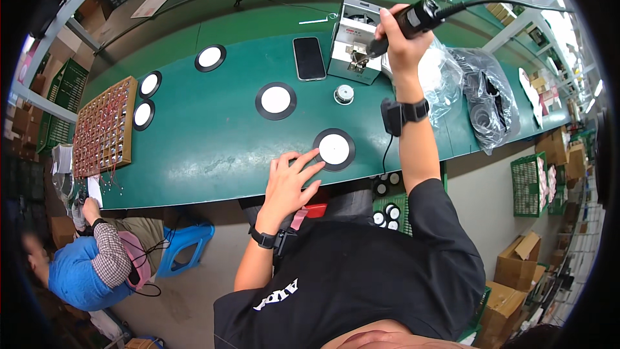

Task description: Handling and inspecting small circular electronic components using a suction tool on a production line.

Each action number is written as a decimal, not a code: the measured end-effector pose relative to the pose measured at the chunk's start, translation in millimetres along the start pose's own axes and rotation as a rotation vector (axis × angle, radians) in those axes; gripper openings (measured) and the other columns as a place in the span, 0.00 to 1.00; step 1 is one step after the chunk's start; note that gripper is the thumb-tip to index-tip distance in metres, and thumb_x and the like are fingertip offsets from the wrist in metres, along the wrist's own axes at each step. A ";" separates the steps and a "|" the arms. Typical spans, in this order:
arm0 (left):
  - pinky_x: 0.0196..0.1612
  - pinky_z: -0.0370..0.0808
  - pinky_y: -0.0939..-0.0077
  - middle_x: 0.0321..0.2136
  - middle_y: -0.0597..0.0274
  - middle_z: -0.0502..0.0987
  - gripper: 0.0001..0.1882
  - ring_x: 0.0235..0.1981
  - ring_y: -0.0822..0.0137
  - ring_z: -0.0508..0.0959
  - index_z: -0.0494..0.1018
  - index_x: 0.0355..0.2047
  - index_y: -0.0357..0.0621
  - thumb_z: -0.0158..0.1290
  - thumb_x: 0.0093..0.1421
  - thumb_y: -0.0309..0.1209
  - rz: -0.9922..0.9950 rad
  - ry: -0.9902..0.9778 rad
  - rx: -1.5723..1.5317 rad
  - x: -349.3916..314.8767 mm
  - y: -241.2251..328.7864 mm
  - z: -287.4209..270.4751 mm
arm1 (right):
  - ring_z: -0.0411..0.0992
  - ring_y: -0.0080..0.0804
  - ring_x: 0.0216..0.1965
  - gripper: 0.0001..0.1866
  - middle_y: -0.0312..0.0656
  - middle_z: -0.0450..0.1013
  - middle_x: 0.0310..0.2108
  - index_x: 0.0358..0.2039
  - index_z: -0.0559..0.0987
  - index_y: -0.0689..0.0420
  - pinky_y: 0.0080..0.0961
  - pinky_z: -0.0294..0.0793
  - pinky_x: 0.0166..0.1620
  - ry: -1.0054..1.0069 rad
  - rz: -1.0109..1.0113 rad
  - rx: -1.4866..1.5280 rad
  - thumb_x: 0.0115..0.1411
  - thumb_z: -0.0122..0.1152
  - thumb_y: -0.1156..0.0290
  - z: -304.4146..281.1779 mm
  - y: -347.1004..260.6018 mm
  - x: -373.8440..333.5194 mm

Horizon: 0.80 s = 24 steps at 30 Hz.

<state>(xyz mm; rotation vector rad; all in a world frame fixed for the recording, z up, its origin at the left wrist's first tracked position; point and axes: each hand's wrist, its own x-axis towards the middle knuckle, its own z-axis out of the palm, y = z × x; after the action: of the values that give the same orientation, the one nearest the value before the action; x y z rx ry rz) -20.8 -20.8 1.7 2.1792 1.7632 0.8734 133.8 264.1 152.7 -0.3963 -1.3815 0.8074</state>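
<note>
My right hand is wrapped round a black corded electric screwdriver. Its tip points down at the front opening of a small grey screw feeder. My left hand lies with fingers spread, its fingertips touching the left edge of a black disc with a white centre at the near table edge. A second disc of the same kind lies farther off to the left. Just before the feeder stands a small round metal part.
A dark-screened phone lies left of the feeder. More discs and a wooden compartment tray with red wires are at the left. Clear plastic bags cover the right side. A co-worker in blue sits near a blue stool.
</note>
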 end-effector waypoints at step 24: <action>0.37 0.73 0.69 0.43 0.60 0.86 0.18 0.36 0.61 0.81 0.84 0.40 0.46 0.62 0.45 0.28 0.408 0.310 -0.422 20.4 89.7 -154.6 | 0.67 0.30 0.19 0.14 0.40 0.68 0.21 0.47 0.67 0.62 0.32 0.71 0.27 -0.498 0.148 0.444 0.63 0.57 0.72 -42.3 -84.2 -111.9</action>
<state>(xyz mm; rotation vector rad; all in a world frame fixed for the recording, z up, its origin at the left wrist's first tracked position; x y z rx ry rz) -31.3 -56.7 177.7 2.2217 1.0975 1.5859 199.0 136.5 123.1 0.0595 -1.5808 1.3652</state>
